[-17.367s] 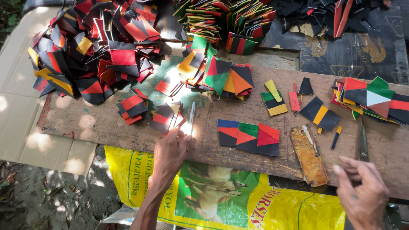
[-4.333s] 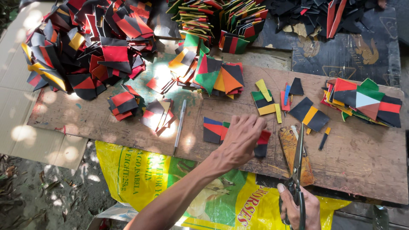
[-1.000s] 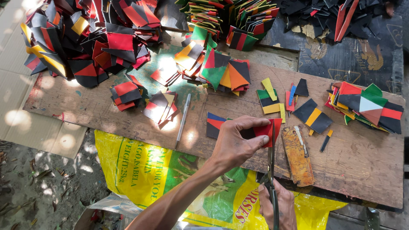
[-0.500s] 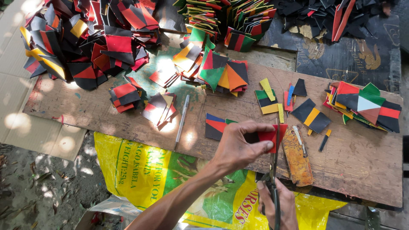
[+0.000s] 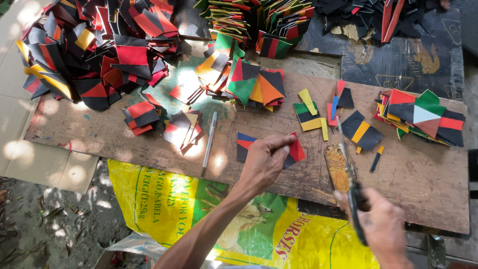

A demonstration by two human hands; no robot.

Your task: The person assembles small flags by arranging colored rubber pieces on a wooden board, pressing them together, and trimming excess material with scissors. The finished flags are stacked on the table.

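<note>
The left hand [image 5: 264, 162] reaches over the wooden bench [image 5: 423, 174] with its grip pinched on a small red and black piece [image 5: 295, 151], thumb and fingers closed on its left edge. The piece is lifted at a tilt just above the board, near its middle, and beside it to the left lies a dark blue piece with a red wedge [image 5: 244, 144], partly hidden by the knuckles.

The right hand [image 5: 381, 224] sits low at the bench's near edge, its grip clenched round the dark handles of a pair of scissors [image 5: 348, 169]. The thin blades point away from the person, up across a worn brown block [image 5: 337, 167] — whether they are parted or together cannot be told, since they blur.

A grey pen [image 5: 209, 142] lies on the board left of the left hand, by a small fan of red, black and yellow pieces [image 5: 184, 128]. Farther back, a large heap of red and black pieces [image 5: 99, 50] spills over the bench's left end. A stack with green, white and red faces [image 5: 423, 115] rests at the right. Under the near edge spreads a yellow and green printed sack [image 5: 249, 229].
</note>
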